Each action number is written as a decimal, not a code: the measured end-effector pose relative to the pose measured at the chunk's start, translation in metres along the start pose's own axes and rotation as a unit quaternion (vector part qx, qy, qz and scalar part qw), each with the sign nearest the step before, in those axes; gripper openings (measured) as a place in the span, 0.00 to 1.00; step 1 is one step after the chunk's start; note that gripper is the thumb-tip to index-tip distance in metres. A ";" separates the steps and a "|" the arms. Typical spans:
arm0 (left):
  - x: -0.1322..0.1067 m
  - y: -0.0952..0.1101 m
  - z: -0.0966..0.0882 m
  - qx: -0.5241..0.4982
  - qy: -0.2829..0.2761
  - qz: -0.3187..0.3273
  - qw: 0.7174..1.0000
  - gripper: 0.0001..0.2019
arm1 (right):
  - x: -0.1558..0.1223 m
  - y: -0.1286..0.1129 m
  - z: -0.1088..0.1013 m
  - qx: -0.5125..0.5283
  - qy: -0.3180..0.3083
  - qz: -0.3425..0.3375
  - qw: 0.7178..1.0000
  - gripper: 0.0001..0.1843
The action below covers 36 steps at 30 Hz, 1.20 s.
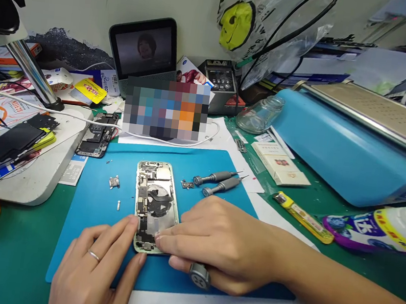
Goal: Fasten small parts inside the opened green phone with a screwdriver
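Observation:
An opened smartphone [158, 221] with a pale green frame lies on a blue mat [90, 227], its inner boards and a round black coil showing. My left hand [95, 262], with a ring on one finger, grips the phone's lower left corner between fingertips and thumb. A grey screwdriver [200, 276] is tucked in my closed right hand [219, 240], its capped end sticking out below the palm. The fingertips of that hand press on the phone's lower interior; whether they pinch a small part there is hidden. Two more grey screwdrivers [218, 177] lie beyond the right hand.
Small metal parts [114, 182] rest on the mat left of the phone, another part [187, 184] right of it. Around the mat are a second opened phone [97, 134], a yellow cutter [304, 217], a bottle [382, 228], a glass jar [260, 113] and a blue machine [337, 144].

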<state>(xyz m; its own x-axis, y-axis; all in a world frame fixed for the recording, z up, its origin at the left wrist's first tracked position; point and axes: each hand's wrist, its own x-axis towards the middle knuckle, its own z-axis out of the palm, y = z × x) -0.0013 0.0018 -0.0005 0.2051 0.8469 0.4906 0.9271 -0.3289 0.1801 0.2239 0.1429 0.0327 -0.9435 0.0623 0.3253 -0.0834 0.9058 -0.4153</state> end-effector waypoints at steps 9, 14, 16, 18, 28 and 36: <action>0.002 0.000 0.001 0.004 0.003 -0.001 1.000 0.22 | 0.001 -0.002 -0.001 -0.008 0.001 0.004 1.000 0.10; 0.000 0.000 0.001 0.002 0.002 0.000 1.000 0.22 | 0.003 -0.001 0.000 -0.001 0.004 -0.001 1.000 0.11; 0.000 0.000 0.002 0.003 0.005 0.001 1.000 0.22 | 0.003 -0.001 0.000 0.001 0.004 -0.003 1.000 0.10; 0.000 -0.001 0.002 0.005 0.007 0.001 1.000 0.22 | 0.002 -0.001 0.000 0.000 -0.005 -0.001 1.000 0.10; 0.000 -0.001 0.001 0.003 0.007 0.002 1.000 0.22 | 0.005 -0.002 0.000 0.002 -0.017 -0.005 1.000 0.14; 0.000 0.000 0.001 0.005 0.009 -0.005 1.000 0.22 | 0.006 -0.002 0.001 -0.009 -0.025 0.008 1.000 0.14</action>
<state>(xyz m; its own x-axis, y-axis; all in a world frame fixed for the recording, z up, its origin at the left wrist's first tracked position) -0.0006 0.0022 -0.0014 0.1908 0.8426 0.5036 0.9322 -0.3163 0.1761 0.2183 0.1411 0.0351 -0.9595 0.0563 0.2759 -0.0626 0.9126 -0.4041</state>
